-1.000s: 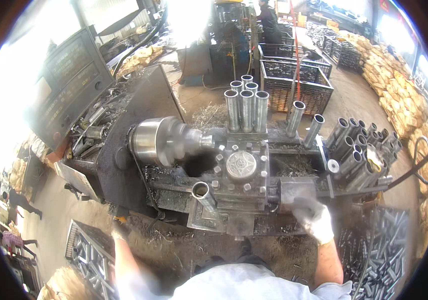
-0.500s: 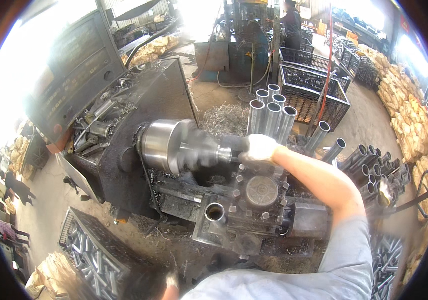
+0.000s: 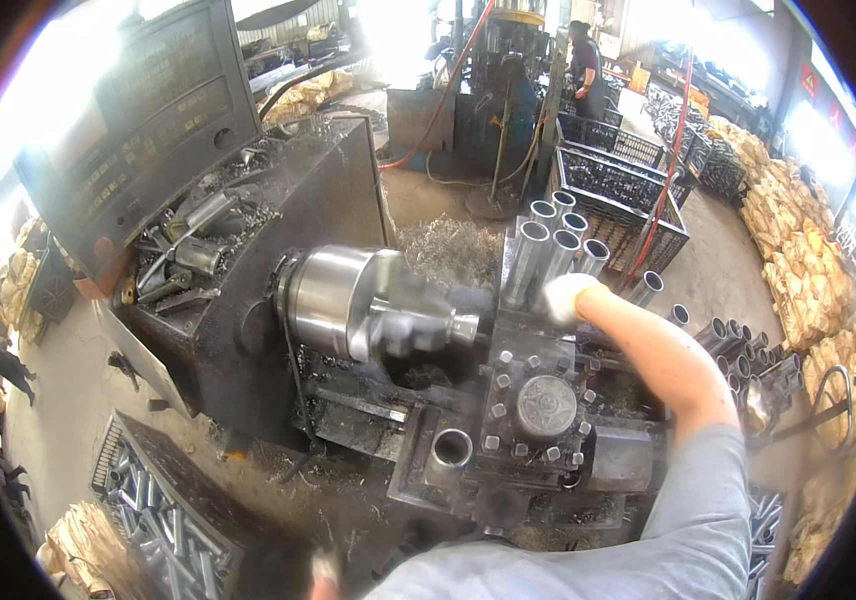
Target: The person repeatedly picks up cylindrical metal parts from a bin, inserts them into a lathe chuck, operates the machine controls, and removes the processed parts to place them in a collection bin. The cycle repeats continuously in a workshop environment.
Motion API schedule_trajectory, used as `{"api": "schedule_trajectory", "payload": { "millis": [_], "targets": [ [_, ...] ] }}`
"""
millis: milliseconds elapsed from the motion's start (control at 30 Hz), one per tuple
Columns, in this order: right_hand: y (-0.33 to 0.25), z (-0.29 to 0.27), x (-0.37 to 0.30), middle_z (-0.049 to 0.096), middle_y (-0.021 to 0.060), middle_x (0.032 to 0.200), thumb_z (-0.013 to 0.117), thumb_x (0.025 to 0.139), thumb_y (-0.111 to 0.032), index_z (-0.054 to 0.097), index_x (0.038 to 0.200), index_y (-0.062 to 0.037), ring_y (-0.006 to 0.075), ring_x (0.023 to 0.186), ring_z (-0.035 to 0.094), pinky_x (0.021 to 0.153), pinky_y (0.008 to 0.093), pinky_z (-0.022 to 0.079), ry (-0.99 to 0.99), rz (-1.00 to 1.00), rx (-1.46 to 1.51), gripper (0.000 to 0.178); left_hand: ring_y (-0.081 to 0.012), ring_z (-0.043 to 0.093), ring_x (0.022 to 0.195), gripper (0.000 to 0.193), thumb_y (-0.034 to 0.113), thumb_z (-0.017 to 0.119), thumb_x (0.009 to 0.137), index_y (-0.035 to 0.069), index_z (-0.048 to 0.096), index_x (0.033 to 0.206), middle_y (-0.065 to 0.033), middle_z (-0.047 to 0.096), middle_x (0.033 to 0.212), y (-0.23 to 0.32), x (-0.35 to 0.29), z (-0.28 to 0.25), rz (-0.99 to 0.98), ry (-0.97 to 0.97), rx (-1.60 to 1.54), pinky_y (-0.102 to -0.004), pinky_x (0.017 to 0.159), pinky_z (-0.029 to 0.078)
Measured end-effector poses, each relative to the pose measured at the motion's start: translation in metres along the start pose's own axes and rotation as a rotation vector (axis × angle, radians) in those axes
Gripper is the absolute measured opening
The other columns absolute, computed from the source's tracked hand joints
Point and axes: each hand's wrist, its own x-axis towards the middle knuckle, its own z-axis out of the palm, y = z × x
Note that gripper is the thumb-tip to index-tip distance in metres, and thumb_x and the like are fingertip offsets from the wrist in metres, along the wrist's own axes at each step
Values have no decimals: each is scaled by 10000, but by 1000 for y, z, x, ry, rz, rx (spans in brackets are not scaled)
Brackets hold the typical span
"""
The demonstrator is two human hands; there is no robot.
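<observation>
My right hand [image 3: 564, 297], in a white glove, is over the lathe's tool side, in front of several upright metal tubes [image 3: 526, 262]. Its fingers are hidden or smeared, so touch cannot be told. To its left, a tube-like workpiece [image 3: 463, 328] sticks out of the blurred jaws of the steel chuck [image 3: 331, 300]. Nearer to me is the square tool post [image 3: 546, 408] with bolts round its top. One short tube [image 3: 450, 452] stands on the carriage beside it. Low in the picture, my left hand [image 3: 324, 568] is blurred and partly cut off.
A crate of cut tubes [image 3: 163, 530] stands at the lower left. More upright tubes [image 3: 733, 345] stand at the right. Black mesh crates [image 3: 613, 195] and stacked sacks [image 3: 808, 260] lie beyond. Metal shavings [image 3: 453, 250] heap behind the chuck. A person [image 3: 584, 70] stands at the back.
My right hand has moved right, from beside the workpiece's end to in front of the upright tubes. My left hand has shifted slightly left and down in the picture, and the view has tilted a little.
</observation>
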Motion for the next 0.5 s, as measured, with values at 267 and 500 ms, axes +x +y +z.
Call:
{"api": "schedule_trajectory", "payload": {
  "millis": [267,500],
  "targets": [
    [-132,-43,23,794,230,965,854,676,-473,781,991,22,369,951,776,863,448,620,154,-169,296,592,-293,737,973,293,192,676,989,47,701,1243,-169,761,1060,244,35,-150,343,263,-382,-409,915,569],
    [-97,-24,52,774,150,847,927,670,-476,781,957,30,256,755,735,721,417,587,-91,-261,651,600,-358,701,1103,507,36,777,905,-68,609,1372,-234,707,1225,448,24,-264,1134,718,-189,-462,954,570]
  ]
}}
